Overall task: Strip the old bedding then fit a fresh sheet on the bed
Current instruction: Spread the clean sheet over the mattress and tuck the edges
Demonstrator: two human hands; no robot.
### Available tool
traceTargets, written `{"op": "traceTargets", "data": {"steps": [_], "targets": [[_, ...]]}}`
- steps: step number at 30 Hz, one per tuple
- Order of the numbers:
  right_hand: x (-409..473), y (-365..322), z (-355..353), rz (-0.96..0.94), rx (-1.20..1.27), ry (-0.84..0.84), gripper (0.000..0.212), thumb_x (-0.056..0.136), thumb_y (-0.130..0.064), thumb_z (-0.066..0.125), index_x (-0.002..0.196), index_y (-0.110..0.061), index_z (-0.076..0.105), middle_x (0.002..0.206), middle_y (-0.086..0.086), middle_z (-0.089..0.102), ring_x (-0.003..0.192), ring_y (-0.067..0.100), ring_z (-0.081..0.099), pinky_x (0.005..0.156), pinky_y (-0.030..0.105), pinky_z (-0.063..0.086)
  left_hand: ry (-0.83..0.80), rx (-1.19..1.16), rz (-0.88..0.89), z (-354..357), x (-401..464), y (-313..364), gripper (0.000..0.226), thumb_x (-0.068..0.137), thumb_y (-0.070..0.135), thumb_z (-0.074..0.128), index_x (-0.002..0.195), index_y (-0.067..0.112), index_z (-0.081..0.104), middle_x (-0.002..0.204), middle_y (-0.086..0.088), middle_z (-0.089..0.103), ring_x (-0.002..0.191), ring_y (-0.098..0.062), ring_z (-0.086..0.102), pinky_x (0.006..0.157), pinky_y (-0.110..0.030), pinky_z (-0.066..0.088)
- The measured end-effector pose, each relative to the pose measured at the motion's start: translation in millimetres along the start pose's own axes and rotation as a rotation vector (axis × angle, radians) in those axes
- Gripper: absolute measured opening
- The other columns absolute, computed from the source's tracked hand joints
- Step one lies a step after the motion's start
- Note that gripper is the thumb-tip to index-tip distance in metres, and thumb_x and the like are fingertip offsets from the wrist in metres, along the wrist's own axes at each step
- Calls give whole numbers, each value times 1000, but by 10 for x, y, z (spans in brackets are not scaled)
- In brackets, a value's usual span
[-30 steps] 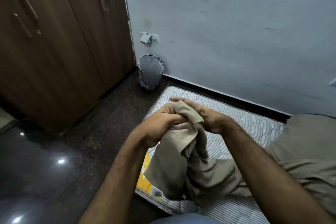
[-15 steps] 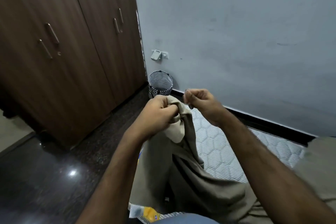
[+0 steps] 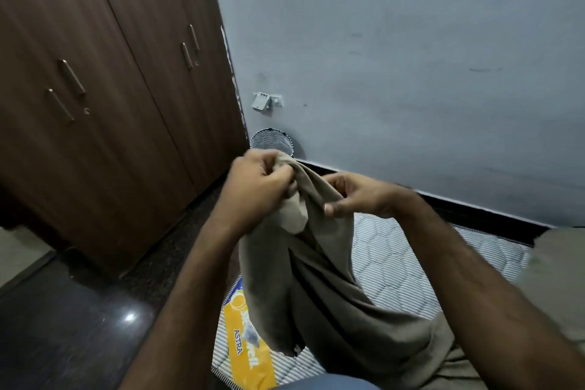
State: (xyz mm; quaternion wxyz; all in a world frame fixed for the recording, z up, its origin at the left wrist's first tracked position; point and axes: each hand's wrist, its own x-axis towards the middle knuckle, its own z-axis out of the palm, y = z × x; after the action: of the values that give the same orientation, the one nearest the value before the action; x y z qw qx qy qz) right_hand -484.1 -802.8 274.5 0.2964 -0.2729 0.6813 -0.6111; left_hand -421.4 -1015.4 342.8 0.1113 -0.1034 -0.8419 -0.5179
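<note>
Centre of the frame: sheet (image 3: 316, 269), khaki, bunched at the top and hanging down in deep folds onto the mattress (image 3: 392, 266). Left hand (image 3: 256, 184) fisted round the gathered top edge, fingers curled tight over the cloth. Right hand (image 3: 354, 196) just beside it, thumb and fingers pinching a fold lower down the same bunch.

Soft, limp, light by the look of the drape; no stiffness, no risk of breakage, little slip in a matte weave. Likely to sag and twist wherever unsupported, so best taken at a hem or corner, one in each hand, spread well apart rather than clumped. Which part of the edge sits in the fists now: cannot tell.

Below and right: bare quilted, striped mattress lying low on the floor, yellow label (image 3: 250, 345) at the near edge, lower centre. More khaki cloth at the right border. Dark glossy floor (image 3: 72, 326) at lower left. Brown wardrobe (image 3: 95, 104) filling the upper left. Grey wall (image 3: 411, 57) across the upper right, small socket (image 3: 266, 102) on it, mesh bin (image 3: 272, 142) in the corner just above the left hand.
</note>
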Motion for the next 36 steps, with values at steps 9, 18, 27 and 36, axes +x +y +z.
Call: {"op": "traceTargets", "data": {"steps": [9,18,27,36], "targets": [[-32,224,-604,795,-1382,610,37,96,-24,47,130,-19,62,135,8,62,123,29,61,94,42,49,485,70,83,99,27,-74,26,83,4,52,86,19,73,70,12,70,64,-2,64,62,-24,50],[-184,-518,-904,-365,-512,1663,17,96,-32,58,108,-22,65,92,-2,60,90,13,57,82,25,49,259,216,33,246,-3,-331,30,90,12,60,63,24,62,52,13,55,50,8,50,51,-15,34],[-265,634,-810,-113,-293,1541,58,93,-4,39,151,-8,40,156,13,40,145,21,35,122,29,23,444,206,64,283,-47,-449,18,85,16,47,73,9,59,55,-7,50,57,-26,53,59,-41,42],[-376,806,-638,-336,-518,1550,52,106,-15,39,157,-17,28,153,-3,41,137,9,43,118,23,26,-431,820,-459,433,31,-1162,66,76,84,56,87,20,64,97,-9,69,96,-33,67,76,-38,53]]}}
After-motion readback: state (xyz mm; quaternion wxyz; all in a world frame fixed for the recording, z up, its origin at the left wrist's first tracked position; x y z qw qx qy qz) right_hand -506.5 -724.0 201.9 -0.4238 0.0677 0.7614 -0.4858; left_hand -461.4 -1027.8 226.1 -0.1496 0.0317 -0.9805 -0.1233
